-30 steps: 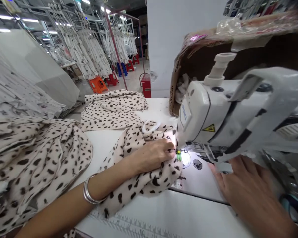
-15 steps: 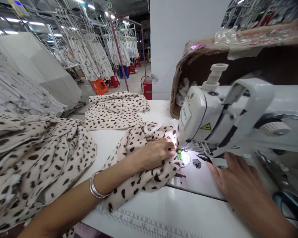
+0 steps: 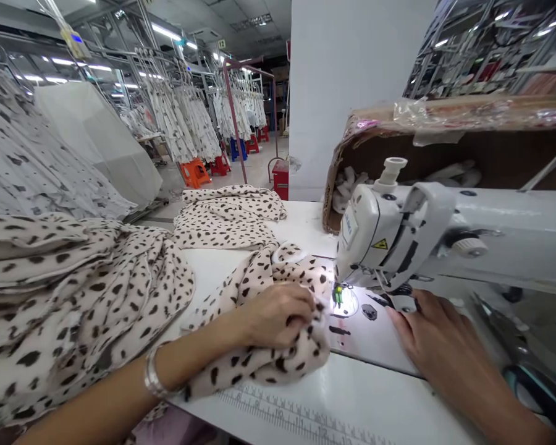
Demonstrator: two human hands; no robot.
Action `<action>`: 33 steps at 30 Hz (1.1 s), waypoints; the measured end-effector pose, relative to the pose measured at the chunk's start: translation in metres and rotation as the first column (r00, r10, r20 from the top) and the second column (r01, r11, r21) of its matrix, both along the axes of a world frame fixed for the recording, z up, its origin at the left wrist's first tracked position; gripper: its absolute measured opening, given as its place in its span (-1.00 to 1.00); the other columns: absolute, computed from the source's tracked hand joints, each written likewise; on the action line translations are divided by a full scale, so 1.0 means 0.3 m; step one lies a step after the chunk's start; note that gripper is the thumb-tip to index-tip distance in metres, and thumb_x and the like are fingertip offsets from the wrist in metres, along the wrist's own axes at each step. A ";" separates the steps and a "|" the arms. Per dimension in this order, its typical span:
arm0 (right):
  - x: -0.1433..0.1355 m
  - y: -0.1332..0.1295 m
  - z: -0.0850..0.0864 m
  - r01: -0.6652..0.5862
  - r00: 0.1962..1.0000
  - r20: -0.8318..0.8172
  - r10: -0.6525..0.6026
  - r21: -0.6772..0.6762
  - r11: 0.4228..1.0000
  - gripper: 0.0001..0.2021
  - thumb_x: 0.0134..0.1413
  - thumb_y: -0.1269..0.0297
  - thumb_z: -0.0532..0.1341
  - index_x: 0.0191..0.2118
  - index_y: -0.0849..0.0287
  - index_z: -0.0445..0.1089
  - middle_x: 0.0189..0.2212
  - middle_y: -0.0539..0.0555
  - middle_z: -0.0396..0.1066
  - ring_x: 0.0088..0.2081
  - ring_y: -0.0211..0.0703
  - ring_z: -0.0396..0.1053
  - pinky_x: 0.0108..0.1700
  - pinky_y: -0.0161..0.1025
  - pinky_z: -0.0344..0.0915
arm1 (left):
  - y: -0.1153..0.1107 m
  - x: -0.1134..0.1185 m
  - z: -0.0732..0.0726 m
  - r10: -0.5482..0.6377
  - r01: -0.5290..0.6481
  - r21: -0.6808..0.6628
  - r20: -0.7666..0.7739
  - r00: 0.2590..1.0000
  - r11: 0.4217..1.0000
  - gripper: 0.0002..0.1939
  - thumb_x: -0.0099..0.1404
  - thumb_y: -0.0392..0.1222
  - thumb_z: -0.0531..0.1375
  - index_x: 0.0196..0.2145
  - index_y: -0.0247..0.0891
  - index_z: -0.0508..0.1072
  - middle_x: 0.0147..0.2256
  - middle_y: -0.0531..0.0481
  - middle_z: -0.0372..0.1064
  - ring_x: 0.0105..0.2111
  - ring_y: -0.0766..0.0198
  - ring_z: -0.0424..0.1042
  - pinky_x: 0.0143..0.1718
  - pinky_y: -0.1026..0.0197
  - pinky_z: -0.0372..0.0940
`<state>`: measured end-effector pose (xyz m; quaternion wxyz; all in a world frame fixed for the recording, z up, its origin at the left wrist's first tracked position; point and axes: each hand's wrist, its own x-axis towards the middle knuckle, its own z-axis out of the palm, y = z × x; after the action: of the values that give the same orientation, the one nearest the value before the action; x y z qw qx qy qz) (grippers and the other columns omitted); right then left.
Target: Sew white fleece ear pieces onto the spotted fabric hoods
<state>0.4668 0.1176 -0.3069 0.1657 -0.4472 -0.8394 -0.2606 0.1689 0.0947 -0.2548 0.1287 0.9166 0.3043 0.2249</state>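
Note:
My left hand (image 3: 278,315), with silver bangles at the wrist, is closed on a cream fabric with dark spots (image 3: 254,275). The bunched cloth lies on the table just left of the lit needle area of a white sewing machine (image 3: 375,228). A white strip (image 3: 290,254) curves on top of the cloth. Beside the needle, my right hand (image 3: 438,334) rests on the machine bed, fingers curled around small black thread snips (image 3: 380,300). Their pointed blades face the needle; part of them is hidden behind the fingers and machine head.
More spotted fabric lies in a large heap (image 3: 74,309) at left and a folded pile (image 3: 227,216) behind. Large scissors (image 3: 528,371) lie at right. An open cardboard box (image 3: 338,161) stands behind the machine. A printed ruler (image 3: 287,417) runs along the table's front.
My left hand has drawn the fabric left and toward me, away from the needle. My right hand stays by the needle with the snips. The view has tilted upward slightly.

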 end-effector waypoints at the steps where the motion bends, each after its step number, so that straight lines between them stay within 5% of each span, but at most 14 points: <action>1: 0.000 0.000 -0.002 0.000 1.000 -0.005 0.000 -0.010 1.000 -0.67 0.32 0.29 -0.05 -0.20 0.18 0.47 -0.29 0.23 0.34 -0.30 0.09 0.37 -0.42 -0.10 0.25 | -0.046 -0.013 0.009 -0.009 0.012 -0.073 0.048 0.999 0.997 -0.74 0.14 -0.52 0.10 -0.38 -0.35 0.57 -0.24 -0.16 0.56 -0.15 0.17 0.52 -0.09 0.14 0.49; 5: 0.000 0.000 0.002 0.010 0.999 -0.041 -0.012 -0.034 0.999 -0.62 0.34 0.24 -0.09 -0.16 0.24 0.46 -0.28 0.28 0.33 -0.28 0.17 0.38 -0.43 -0.06 0.23 | -0.211 -0.044 0.044 0.042 0.053 -0.390 0.231 0.972 0.919 -0.68 0.03 -0.55 0.07 -0.42 -0.34 0.58 -0.33 -0.15 0.57 -0.15 0.13 0.55 -0.13 0.18 0.50; 8: -0.002 -0.012 0.032 0.004 0.998 -0.062 -0.006 -0.032 0.999 -0.67 0.33 0.25 -0.01 -0.17 0.29 0.47 -0.22 0.35 0.36 -0.27 0.21 0.40 -0.37 0.00 0.28 | -0.275 -0.045 0.054 0.121 0.040 -0.478 0.302 0.946 0.878 -0.67 0.06 -0.56 0.06 -0.41 -0.34 0.59 -0.37 -0.13 0.57 -0.23 0.16 0.57 -0.22 0.22 0.51; 12: -0.036 -0.065 0.097 -0.156 0.979 -0.139 0.151 -0.024 0.987 -0.77 0.30 0.38 0.07 -0.18 0.30 0.48 -0.20 0.38 0.41 -0.16 0.27 0.39 -0.20 0.09 0.30 | -0.289 -0.047 0.065 0.283 -0.113 -0.400 0.397 0.873 0.910 -0.71 0.21 -0.51 0.09 -0.32 -0.35 0.60 -0.31 -0.15 0.56 -0.30 0.24 0.55 -0.31 0.26 0.49; 16: -0.112 -0.119 0.128 -0.513 0.829 -0.291 0.477 -0.055 0.857 -0.80 0.29 0.39 0.11 -0.09 0.24 0.45 -0.25 0.21 0.47 -0.23 0.01 0.44 -0.18 -0.07 0.38 | -0.241 -0.074 0.103 0.424 -0.355 -0.232 0.451 0.785 0.905 -0.75 0.27 -0.44 0.10 -0.31 -0.33 0.58 -0.33 -0.11 0.55 -0.30 0.25 0.53 -0.26 0.25 0.46; 18: -0.154 -0.137 0.130 -0.608 0.776 -0.298 0.556 -0.115 0.786 -0.78 0.30 0.37 0.09 -0.04 0.22 0.44 -0.16 0.19 0.48 -0.17 -0.06 0.46 -0.17 -0.16 0.42 | -0.198 -0.089 0.121 0.558 -0.521 -0.205 0.371 0.742 0.829 -0.79 0.31 -0.36 0.10 -0.26 -0.32 0.56 -0.26 -0.12 0.55 -0.22 0.20 0.51 -0.17 0.18 0.44; 21: -0.202 -0.165 0.130 -0.690 0.721 -0.270 0.638 -0.200 0.696 -0.71 0.33 0.32 0.07 0.05 0.19 0.42 -0.02 0.15 0.48 0.01 -0.03 0.43 -0.02 -0.13 0.42 | -0.124 -0.094 0.123 0.686 -0.668 -0.231 -0.006 0.728 0.707 -0.63 0.28 -0.13 0.19 0.00 -0.34 0.44 0.01 -0.26 0.43 0.05 -0.06 0.37 0.02 -0.05 0.33; 23: -0.218 -0.188 0.131 -0.706 0.707 -0.287 0.646 -0.229 0.671 -0.70 0.32 0.27 0.08 0.08 0.14 0.41 -0.03 0.08 0.50 0.02 -0.05 0.43 0.01 -0.14 0.41 | -0.076 -0.088 0.110 0.637 -0.666 -0.272 -0.199 0.745 0.694 -0.55 0.20 -0.07 0.26 0.00 -0.35 0.42 0.01 -0.31 0.39 0.07 -0.19 0.30 0.05 -0.14 0.26; 25: -0.222 -0.214 0.134 -0.711 0.703 -0.308 0.641 -0.260 0.654 -0.72 0.28 0.24 0.15 0.05 0.11 0.43 -0.07 0.04 0.53 -0.03 -0.10 0.47 -0.03 -0.22 0.42 | -0.031 -0.080 0.097 0.579 -0.623 -0.341 -0.232 0.781 0.704 -0.72 0.18 -0.10 0.24 -0.21 -0.32 0.48 -0.15 -0.24 0.45 -0.05 -0.16 0.37 -0.02 -0.09 0.27; 30: -0.202 -0.257 0.138 -0.729 0.684 -0.367 0.630 -0.305 0.613 -0.92 0.19 0.26 0.26 -0.22 0.10 0.47 -0.14 0.02 0.54 -0.04 -0.17 0.46 0.01 -0.35 0.36 | 0.051 -0.082 0.119 0.457 -0.411 -0.597 -0.082 0.886 0.689 -0.87 0.11 -0.15 0.19 -0.41 -0.26 0.41 -0.37 -0.02 0.39 -0.29 0.12 0.40 -0.29 0.19 0.28; 33: -0.153 -0.235 0.111 -0.688 0.707 -0.429 0.562 -0.232 0.687 -0.88 0.25 0.28 0.20 -0.32 0.08 0.44 -0.22 0.03 0.53 -0.11 -0.15 0.48 -0.05 -0.29 0.38 | 0.054 -0.089 0.162 0.400 -0.271 -0.705 0.021 0.916 0.656 -0.82 0.05 -0.18 0.18 -0.35 -0.26 0.37 -0.35 0.01 0.37 -0.32 0.20 0.38 -0.33 0.25 0.27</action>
<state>0.4210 0.0471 -0.2736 0.2922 -0.1882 -0.9360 0.0558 0.1422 0.1109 -0.2062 0.4418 0.7063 0.5176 0.1947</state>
